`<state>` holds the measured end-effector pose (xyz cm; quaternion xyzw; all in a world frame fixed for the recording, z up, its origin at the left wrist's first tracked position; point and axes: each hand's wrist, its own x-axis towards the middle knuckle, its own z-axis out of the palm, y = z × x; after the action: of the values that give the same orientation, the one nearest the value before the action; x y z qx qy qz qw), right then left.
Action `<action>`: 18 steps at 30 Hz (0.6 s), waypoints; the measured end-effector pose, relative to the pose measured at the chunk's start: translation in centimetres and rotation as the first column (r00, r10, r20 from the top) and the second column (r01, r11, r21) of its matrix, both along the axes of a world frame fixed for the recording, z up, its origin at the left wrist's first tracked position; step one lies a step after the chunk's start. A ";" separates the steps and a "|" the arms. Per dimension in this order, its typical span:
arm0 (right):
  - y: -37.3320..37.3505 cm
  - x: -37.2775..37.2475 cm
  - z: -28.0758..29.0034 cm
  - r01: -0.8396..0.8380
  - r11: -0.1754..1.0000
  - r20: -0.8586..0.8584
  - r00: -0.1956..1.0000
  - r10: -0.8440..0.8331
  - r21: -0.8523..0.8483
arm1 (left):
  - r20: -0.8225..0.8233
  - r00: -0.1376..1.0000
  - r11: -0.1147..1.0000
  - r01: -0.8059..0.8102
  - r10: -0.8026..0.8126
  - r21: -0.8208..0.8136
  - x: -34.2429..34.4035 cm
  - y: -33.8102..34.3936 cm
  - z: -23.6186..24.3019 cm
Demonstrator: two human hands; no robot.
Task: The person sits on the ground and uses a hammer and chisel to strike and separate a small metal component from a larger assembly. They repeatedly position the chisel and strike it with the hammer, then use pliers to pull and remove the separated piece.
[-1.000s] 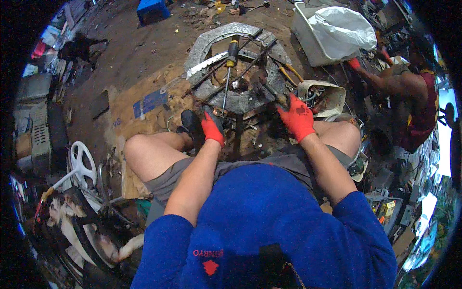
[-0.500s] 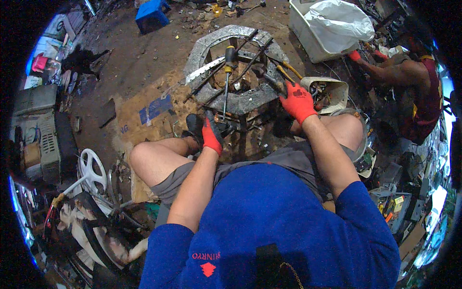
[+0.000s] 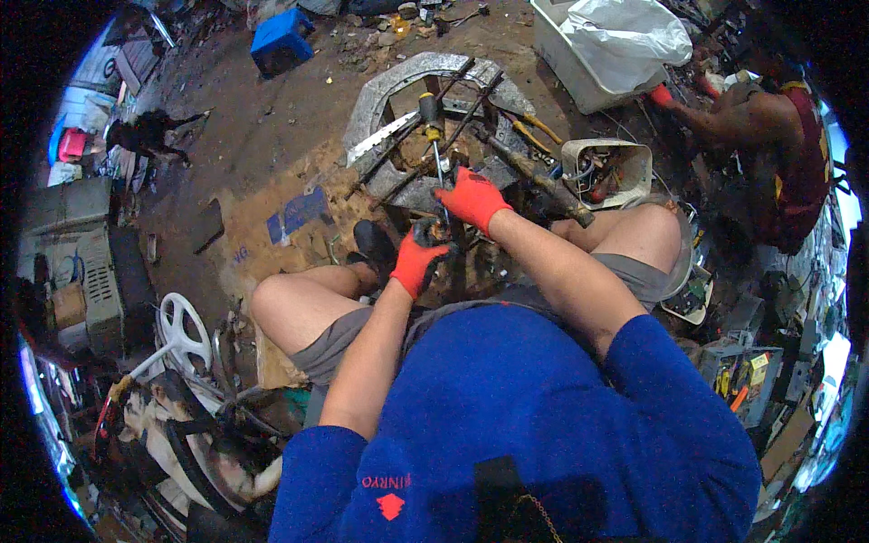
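My left hand (image 3: pixel 420 259), in a red glove with dark fingers, curls around a small dark, rusty-looking piece whose kind I cannot make out. Just above it my right hand (image 3: pixel 474 199), gloved alike, has its fingers bent together at the shaft of a screwdriver (image 3: pixel 432 113). Whether those fingers grip the shaft or a small part is hidden. The yellow-and-black screwdriver handle points away from me over an octagonal grey metal frame (image 3: pixel 380 100). Dark rods (image 3: pixel 475 104) lie across this frame. A hammer (image 3: pixel 543 181) rests on its right side, its handle toward my right knee.
Yellow-handled pliers (image 3: pixel 540 129) lie beside a whitish container of scrap (image 3: pixel 620 149). Farther right, a person (image 3: pixel 778 154) with red gloves reaches to a white bin (image 3: pixel 579 72). A blue stool (image 3: pixel 282 41), a black dog (image 3: pixel 149 134) and a white steering wheel (image 3: pixel 184 328) are leftward.
My right hand has let go of the hammer and moved left to the screwdriver shaft. My left hand has turned inward and curled its fingers close to the right one.
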<state>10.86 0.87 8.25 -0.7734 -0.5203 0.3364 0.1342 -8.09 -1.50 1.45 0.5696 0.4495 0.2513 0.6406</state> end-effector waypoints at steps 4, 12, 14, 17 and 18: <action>1.5 -0.8 -1.7 0.019 0.999 -0.315 0.949 -0.010 0.026 | 0.043 0.998 0.998 -0.047 0.045 0.029 -0.6 -1.7 1.3; 0.5 1.2 1.2 0.054 0.961 -0.542 0.834 0.106 0.271 | 0.019 0.985 0.977 -0.174 0.173 0.120 0.6 -1.4 2.5; 0.5 1.7 3.6 0.099 0.922 -0.586 0.796 0.152 0.375 | 0.043 0.991 0.985 -0.131 0.127 0.116 1.0 -0.6 2.0; -2.0 4.3 5.4 0.121 0.918 -0.502 0.860 0.093 0.377 | -0.087 0.977 0.930 -0.155 0.194 0.334 2.6 -0.8 0.6; -2.3 5.1 4.0 0.126 0.893 -0.470 0.876 0.104 0.432 | -0.122 0.972 0.914 -0.144 0.203 0.378 3.0 -0.9 0.6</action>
<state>15.95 -1.48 12.23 -0.6159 -0.5292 0.3873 0.4365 -5.07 -2.38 2.06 0.6549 0.4931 0.3408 0.4603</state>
